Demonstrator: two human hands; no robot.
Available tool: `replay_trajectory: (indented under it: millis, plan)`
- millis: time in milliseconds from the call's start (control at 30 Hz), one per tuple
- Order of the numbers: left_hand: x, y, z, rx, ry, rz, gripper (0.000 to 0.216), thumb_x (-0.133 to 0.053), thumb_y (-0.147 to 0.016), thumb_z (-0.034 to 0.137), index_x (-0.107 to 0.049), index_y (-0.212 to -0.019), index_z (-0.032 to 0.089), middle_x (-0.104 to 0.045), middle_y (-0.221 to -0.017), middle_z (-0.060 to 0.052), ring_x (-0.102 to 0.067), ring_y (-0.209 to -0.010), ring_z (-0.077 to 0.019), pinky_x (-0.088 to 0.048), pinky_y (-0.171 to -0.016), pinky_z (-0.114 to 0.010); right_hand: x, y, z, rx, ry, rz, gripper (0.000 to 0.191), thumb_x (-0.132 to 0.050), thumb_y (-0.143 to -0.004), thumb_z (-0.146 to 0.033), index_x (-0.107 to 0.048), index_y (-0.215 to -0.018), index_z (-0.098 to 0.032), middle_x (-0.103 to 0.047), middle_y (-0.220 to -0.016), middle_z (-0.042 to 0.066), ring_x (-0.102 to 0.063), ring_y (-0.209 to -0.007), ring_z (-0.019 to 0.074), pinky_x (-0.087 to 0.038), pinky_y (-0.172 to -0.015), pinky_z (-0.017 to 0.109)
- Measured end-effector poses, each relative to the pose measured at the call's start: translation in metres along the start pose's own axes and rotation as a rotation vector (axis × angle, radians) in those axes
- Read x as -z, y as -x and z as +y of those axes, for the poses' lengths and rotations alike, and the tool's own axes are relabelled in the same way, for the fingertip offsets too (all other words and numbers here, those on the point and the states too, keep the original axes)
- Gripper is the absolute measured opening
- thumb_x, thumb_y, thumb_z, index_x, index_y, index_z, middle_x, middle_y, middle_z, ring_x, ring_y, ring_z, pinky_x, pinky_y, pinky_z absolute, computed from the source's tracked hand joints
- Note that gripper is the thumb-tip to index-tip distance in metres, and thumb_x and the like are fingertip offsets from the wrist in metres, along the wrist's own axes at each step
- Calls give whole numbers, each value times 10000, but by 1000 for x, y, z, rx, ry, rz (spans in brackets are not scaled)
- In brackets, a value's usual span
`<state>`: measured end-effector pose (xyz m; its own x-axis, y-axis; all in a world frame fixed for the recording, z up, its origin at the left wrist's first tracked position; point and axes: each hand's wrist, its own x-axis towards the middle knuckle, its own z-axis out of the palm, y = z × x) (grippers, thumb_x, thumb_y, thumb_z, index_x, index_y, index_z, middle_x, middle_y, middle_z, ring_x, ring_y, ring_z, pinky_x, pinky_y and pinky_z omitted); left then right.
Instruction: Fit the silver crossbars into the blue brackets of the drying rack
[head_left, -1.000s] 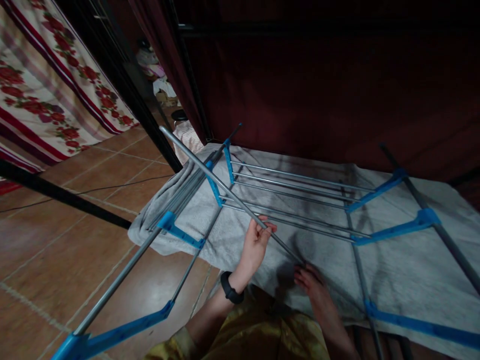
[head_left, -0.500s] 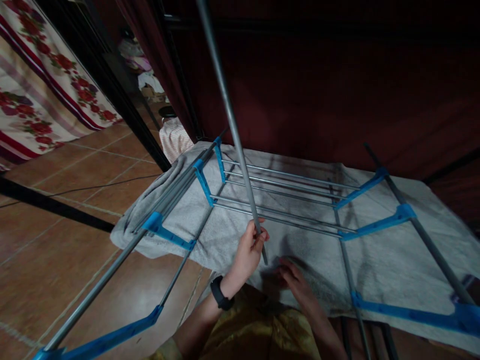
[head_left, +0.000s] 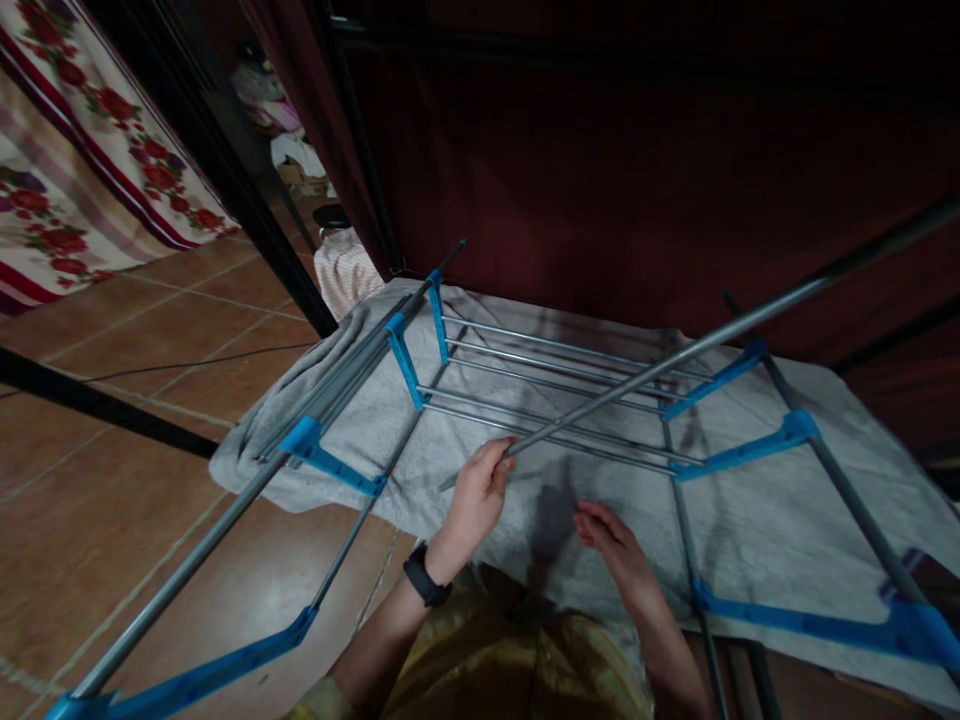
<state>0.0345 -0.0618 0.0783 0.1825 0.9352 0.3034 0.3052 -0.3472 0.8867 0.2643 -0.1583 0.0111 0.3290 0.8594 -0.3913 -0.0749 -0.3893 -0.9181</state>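
My left hand [head_left: 478,492], with a dark band on the wrist, is closed round a long grey metal tube [head_left: 679,357] near its lower end. The tube slants up to the right across the frame, above the thin rods. My right hand [head_left: 613,542] hovers apart from it, fingers loosely bent and nothing held. Around both hands stands a partly assembled rack of metal tubes joined by blue plastic brackets [head_left: 405,358]. Several thin rods [head_left: 540,337] span its far part between left and right brackets. On the right, another blue bracket [head_left: 750,445] meets a side tube.
A grey blanket [head_left: 757,560] lies under the rack. More grey tubes [head_left: 341,385] lie bunched along the left side. A dark red curtain [head_left: 600,220] hangs behind. Left are black posts, tiled floor [head_left: 172,340] and a floral cloth [head_left: 82,150].
The long tube has swung from nearly upright to a low slant toward the right, still in my left hand. My right hand has shifted slightly right.
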Motion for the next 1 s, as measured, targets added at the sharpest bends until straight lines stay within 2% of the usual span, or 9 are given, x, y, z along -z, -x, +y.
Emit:
replay_trajectory:
  millis: [133, 300, 667, 833, 1000]
  plan:
    - [4, 4, -14, -45, -61, -4, 258, -495, -975, 248, -673, -1158, 211, -724, -1106, -106, -672, -1043, -237, -522, -947, -388, 1, 3, -12, 16, -37, 34, 660, -795, -582, -737, -743, -985, -216, -758, -969, 98, -699, -899, 278, -557, -838, 427]
    - [12, 5, -26, -84, -189, -28, 283, -466, -973, 216, -677, -1163, 207, -721, -1050, -103, -662, -1012, -245, -519, -921, -415, 9, 2, -24, 75, -77, 88, 604, -816, -606, -674, -744, -995, -218, -753, -991, 92, -693, -915, 260, -550, -848, 412]
    - [15, 10, -40, -96, -340, -107, 331, -409, -955, 111, -658, -1153, 203, -691, -992, -82, -631, -959, -233, -474, -883, -388, 19, 7, -62, 238, -288, 232, 431, -822, -697, -462, -737, -1049, -228, -746, -1054, 69, -682, -919, 199, -546, -859, 374]
    - [17, 16, -49, -100, -434, -158, 396, -398, -908, 50, -657, -1169, 199, -682, -1000, -81, -612, -974, -235, -466, -882, -381, 22, 5, -63, 249, -408, 241, 397, -823, -698, -394, -724, -1048, -234, -744, -1076, 68, -697, -981, 207, -549, -910, 392]
    - [20, 19, -59, -132, -557, -239, 531, -414, -791, -28, -662, -1194, 215, -681, -1025, -79, -602, -1016, -246, -456, -913, -398, 26, -2, -53, 232, -574, 218, 290, -820, -692, -340, -702, -947, -269, -748, -1020, 19, -711, -1014, 216, -539, -988, 463]
